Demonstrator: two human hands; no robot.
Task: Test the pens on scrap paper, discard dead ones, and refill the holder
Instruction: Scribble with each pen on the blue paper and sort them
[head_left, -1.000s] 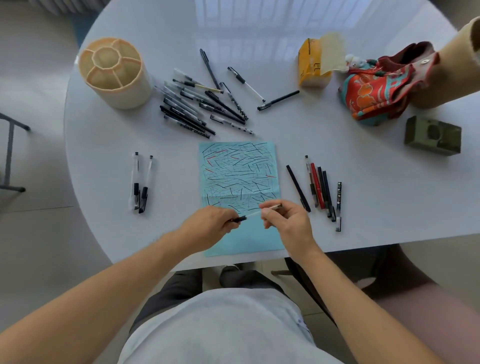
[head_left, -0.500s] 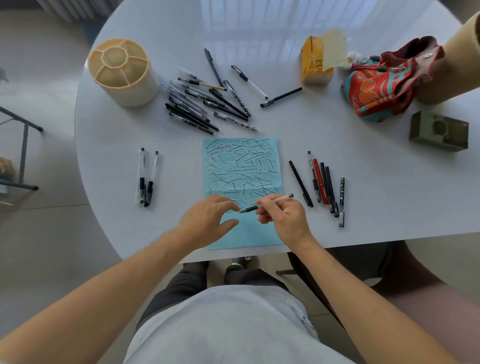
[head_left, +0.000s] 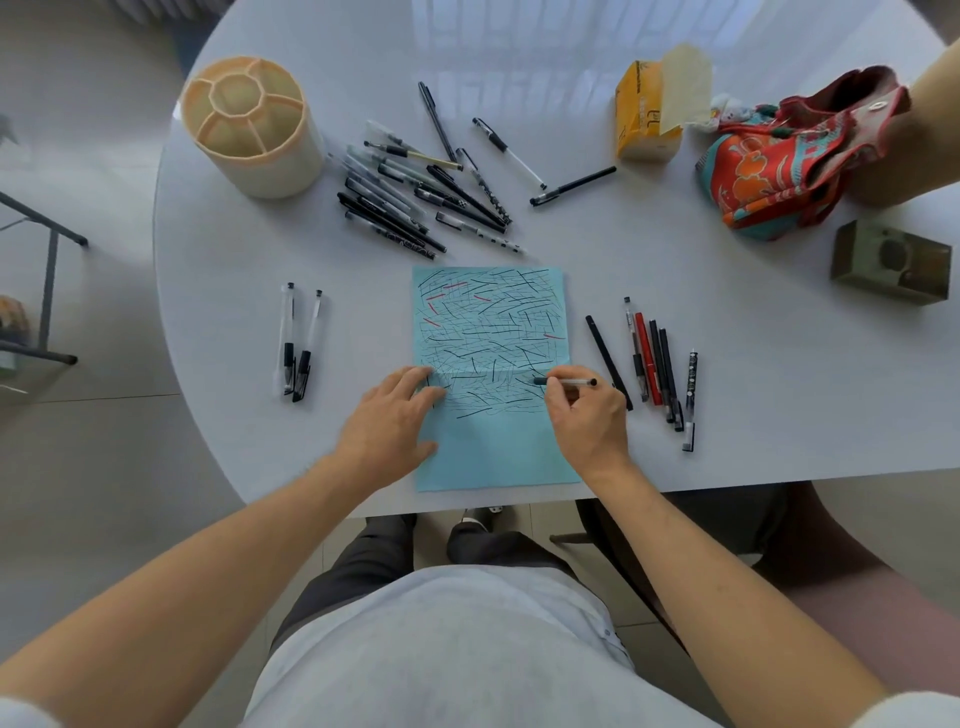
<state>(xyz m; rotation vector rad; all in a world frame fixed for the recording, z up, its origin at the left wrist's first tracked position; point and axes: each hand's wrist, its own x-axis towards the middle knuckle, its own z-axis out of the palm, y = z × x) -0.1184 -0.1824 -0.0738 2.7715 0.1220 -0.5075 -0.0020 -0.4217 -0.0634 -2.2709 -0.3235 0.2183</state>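
Observation:
A light blue scrap paper covered in black and red strokes lies on the white table. My right hand grips a clear pen with its dark tip on the paper's right side. My left hand lies flat, fingers spread, on the paper's left edge. A beige compartmented holder stands empty at the far left. Several pens are heaped beside it. Two clear pens lie left of the paper. Several pens, one of them red, lie in a row to the right.
A yellow tissue box and a red patterned cloth bag sit at the far right, with another person's arm behind the bag. A small olive box stands near the right edge. The table's front edge is close to my hands.
My hands have parted from the pen they held together. The right hand carried the pen up to the paper's right side, and the left hand flattened onto the paper.

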